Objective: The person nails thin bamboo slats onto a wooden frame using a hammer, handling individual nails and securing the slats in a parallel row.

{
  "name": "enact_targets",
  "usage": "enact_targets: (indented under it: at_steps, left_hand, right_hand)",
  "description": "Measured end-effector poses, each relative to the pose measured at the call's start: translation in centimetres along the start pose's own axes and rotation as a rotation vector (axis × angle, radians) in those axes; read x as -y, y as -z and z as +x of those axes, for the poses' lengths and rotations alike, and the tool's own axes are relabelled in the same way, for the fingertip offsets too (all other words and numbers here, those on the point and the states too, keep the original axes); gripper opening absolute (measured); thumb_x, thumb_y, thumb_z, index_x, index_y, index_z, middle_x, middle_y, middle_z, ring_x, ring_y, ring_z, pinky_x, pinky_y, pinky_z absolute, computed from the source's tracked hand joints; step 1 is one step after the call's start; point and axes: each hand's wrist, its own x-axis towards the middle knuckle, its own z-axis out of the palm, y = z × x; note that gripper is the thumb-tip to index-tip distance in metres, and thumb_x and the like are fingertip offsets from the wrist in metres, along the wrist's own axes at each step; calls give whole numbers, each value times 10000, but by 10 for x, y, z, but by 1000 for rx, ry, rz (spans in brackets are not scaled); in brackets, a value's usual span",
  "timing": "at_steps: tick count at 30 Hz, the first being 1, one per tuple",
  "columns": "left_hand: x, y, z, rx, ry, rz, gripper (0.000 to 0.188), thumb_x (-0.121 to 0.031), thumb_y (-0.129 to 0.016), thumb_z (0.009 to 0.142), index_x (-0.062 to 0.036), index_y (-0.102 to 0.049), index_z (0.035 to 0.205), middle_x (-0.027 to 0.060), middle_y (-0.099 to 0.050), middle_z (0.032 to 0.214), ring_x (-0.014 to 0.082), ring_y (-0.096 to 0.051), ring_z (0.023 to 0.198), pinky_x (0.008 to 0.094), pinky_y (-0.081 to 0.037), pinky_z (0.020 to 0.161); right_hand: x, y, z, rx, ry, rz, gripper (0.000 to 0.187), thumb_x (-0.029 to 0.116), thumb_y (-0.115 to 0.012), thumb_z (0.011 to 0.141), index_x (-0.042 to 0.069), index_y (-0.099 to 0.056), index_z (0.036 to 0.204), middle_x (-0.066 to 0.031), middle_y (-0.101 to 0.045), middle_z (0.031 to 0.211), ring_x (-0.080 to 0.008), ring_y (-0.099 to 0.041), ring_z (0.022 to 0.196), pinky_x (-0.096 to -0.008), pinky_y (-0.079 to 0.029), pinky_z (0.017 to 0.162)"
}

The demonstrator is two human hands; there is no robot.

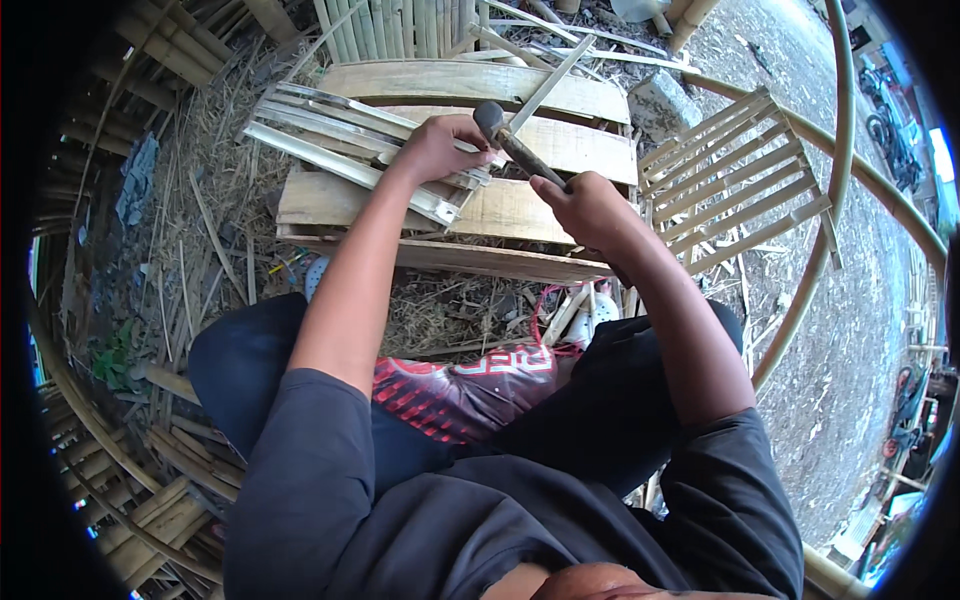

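Note:
My right hand (590, 208) is wrapped round the wooden handle of a hammer (520, 153). Its dark, rounded head hangs over the wooden bench (575, 150), close to the fingertips of my left hand (447, 150). That left hand has its thumb and fingers pinched together above the end of a frame of split bamboo slats (340, 135). Whatever lies between those fingertips is too small to make out. A pale bamboo strip (550, 85) slants up and away to the right from behind the hammer. The slat frame lies slantwise across the bench's left part.
A second slatted bamboo panel (735, 180) leans at the bench's right side, near a concrete block (665, 105). Upright bamboo strips (400, 28) stand beyond the bench. Bamboo poles (845, 130) curve along the right. Straw and offcuts (440, 310) litter the ground by my legs.

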Motion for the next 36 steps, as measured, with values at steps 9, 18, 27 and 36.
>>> enact_targets:
  at_steps: [9,18,27,36]
  left_hand:
    - [11,2,10,89,18,-182,132,-22,-790,808,-29,-773,938,49,-748,948,168,-695,963,326,-519,931]
    - [19,-7,12,76,-2,-213,128,14,-726,876,-48,-767,980,49,-763,927,148,-714,907,298,-553,861]
    - [28,-7,13,101,34,-63,89,-115,-744,892,-97,-783,970,41,-772,940,146,-715,898,304,-538,846]
    - [19,-7,13,106,173,-79,131,-129,-804,842,-68,-782,956,54,-774,927,143,-720,888,291,-548,815]
  right_hand:
    - [-10,-4,14,-27,-9,-1,717,546,-545,985,-158,-675,1025,-335,-685,876,-443,-709,880,-477,-532,777]
    - [-4,4,4,6,-27,10,698,530,-568,982,-159,-679,957,-299,-684,799,-400,-707,787,-463,-525,725]
    - [-10,5,4,-39,7,44,682,520,-583,976,-155,-681,969,-315,-681,818,-402,-709,786,-472,-524,731]
    - [-9,10,-2,-48,5,19,683,520,-588,976,-156,-681,948,-299,-676,787,-397,-697,756,-475,-519,715]
